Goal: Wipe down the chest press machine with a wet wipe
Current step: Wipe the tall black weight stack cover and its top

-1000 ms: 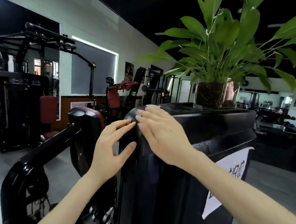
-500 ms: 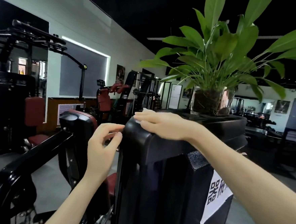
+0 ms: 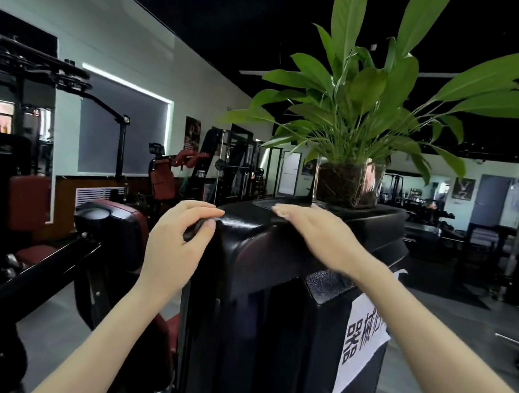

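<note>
The chest press machine's black weight-stack housing (image 3: 263,304) fills the middle of the view. My right hand (image 3: 319,240) lies flat on its rounded top, fingers straight and pointing left, just in front of the plant pot. No wet wipe shows clearly; whatever is under the palm is hidden. My left hand (image 3: 181,240) is at the housing's top left corner, with the fingers curled over the edge and the thumb against its front.
A leafy plant in a glass pot (image 3: 349,184) stands on the housing's top, close behind my right hand. A white paper notice (image 3: 362,335) hangs on the right side. The machine's black arm (image 3: 31,275) and red pad (image 3: 134,218) are at left, with other gym machines behind.
My right hand slid from the front corner up onto the top, toward the plant. My left hand rose and curled over the top left edge.
</note>
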A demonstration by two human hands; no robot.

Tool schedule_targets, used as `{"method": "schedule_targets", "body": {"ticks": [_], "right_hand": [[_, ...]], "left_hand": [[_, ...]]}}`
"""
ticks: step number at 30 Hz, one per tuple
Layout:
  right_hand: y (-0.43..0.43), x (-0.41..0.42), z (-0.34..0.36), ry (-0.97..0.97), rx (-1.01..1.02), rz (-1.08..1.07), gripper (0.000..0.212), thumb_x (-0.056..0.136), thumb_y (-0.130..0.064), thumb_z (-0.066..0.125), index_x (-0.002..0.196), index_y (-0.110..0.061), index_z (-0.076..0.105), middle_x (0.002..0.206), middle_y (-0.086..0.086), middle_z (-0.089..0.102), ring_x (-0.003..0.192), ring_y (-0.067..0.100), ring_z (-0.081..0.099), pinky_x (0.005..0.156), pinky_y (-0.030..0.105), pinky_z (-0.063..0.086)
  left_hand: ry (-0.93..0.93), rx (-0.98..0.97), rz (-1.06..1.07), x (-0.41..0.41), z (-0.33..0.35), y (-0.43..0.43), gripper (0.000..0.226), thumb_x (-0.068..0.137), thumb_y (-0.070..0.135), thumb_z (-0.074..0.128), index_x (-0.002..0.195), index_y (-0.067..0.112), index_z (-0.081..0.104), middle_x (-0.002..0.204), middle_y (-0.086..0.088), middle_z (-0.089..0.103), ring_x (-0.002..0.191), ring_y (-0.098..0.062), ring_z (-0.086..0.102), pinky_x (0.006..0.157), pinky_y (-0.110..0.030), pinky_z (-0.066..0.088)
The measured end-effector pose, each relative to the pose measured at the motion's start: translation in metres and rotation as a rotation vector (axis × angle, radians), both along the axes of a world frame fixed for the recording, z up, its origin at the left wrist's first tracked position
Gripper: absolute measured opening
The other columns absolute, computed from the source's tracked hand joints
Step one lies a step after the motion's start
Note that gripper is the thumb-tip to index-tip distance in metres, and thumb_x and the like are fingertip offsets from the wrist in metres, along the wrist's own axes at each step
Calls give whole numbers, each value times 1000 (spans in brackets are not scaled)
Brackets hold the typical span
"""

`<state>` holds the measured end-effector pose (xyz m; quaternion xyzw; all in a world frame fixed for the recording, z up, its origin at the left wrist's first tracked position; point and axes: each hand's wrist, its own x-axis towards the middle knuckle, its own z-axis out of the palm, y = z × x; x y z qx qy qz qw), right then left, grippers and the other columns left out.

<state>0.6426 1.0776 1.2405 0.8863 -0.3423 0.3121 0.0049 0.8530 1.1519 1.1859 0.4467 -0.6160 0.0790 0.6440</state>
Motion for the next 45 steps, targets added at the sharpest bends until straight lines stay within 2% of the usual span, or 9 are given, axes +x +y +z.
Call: {"method": "schedule_targets", "body": {"ticks": [6,14,18,23,27,31,37,42,45], "right_hand": [[-14,-19,25,-215,150,82,26,97,-26,48,117,-34,63,67,-12,63,68,3,57,74,18,42],[-42,-34,54,60,179,19,20,90,-11,61,99,-21,76,49,-11,54,47,0,43,53,10,35],[-74,-41,62,174,9,-216,15,89,-12,63,94,-15,76,72,-10,68,62,-2,55,59,12,38],[-86,-39,56,-110,-135,-318,17,88,-13,59,92,-17,76,74,-10,68,70,11,60,71,25,44],[-76,-35,57,160,192,-152,25,91,-39,58,88,-22,76,102,1,73,96,19,67,92,40,50],[-81,-31,68,323,401,-145,42,97,-48,40,113,-21,68,118,-16,64,109,3,56,106,30,36],[-83,-9,53,245,499,35,68,81,-73,41,115,-20,67,118,-10,65,111,5,56,109,29,33],[-82,-17,60,19,215,66,33,93,-22,58,125,-20,62,118,-12,65,103,-5,57,91,6,39],[-84,-7,62,281,313,94,37,93,-26,59,130,-27,56,124,-19,59,105,-8,56,91,8,39]], "left_hand": [[-126,117,11,-10,36,-16,19,90,19,57,101,28,69,104,21,60,102,6,52,82,0,32],[-217,350,-8,-20,62,-40,24,89,33,57,112,37,62,116,22,55,105,5,45,76,-4,28],[-290,474,10,-21,71,-47,33,89,41,56,121,38,57,129,17,51,119,-2,44,89,-17,29],[-366,574,15,-22,76,-56,50,87,52,53,133,34,48,137,16,46,127,-6,42,94,-19,29],[-436,650,22,-23,74,-58,56,88,56,46,139,34,40,144,15,40,132,-7,37,103,-23,29],[-495,682,42,-24,77,-58,54,90,55,43,140,35,37,144,13,41,131,-9,38,104,-26,31],[-554,681,68,-24,76,-60,52,92,54,37,140,36,37,141,14,41,128,-10,40,103,-27,34],[-554,672,63,-24,76,-61,48,93,54,37,138,38,41,138,17,41,125,-8,42,96,-23,33],[-540,668,46,-24,75,-61,46,92,54,37,135,41,43,136,19,43,123,-7,42,95,-23,33]]}}
